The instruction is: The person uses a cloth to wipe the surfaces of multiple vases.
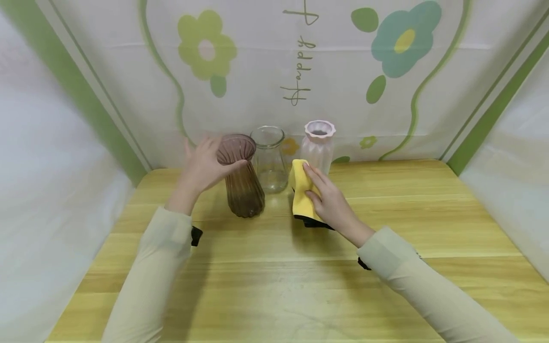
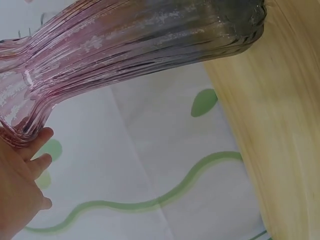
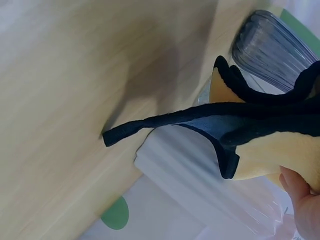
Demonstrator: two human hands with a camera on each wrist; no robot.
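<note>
A purple-brown ribbed glass vase (image 1: 245,190) stands on the table, its flared rim beside my left hand (image 1: 201,166). The left fingers (image 2: 37,165) are extended right at the rim, and the thumb reaches across the front of the neck. My right hand (image 1: 336,205) pinches a yellow cloth (image 1: 303,190) with black edging between thumb and fingers. The cloth hangs folded in front of a white-and-pink fluted vase (image 1: 318,147), hiding its lower part. In the right wrist view, the cloth's black edge (image 3: 170,117) sticks out over the table.
A clear glass vase (image 1: 271,176) stands between the other two, close to the purple-brown one. The wooden table (image 1: 274,286) ends at a white printed fabric backdrop (image 1: 257,71) just behind the vases. White fabric walls rise on both sides.
</note>
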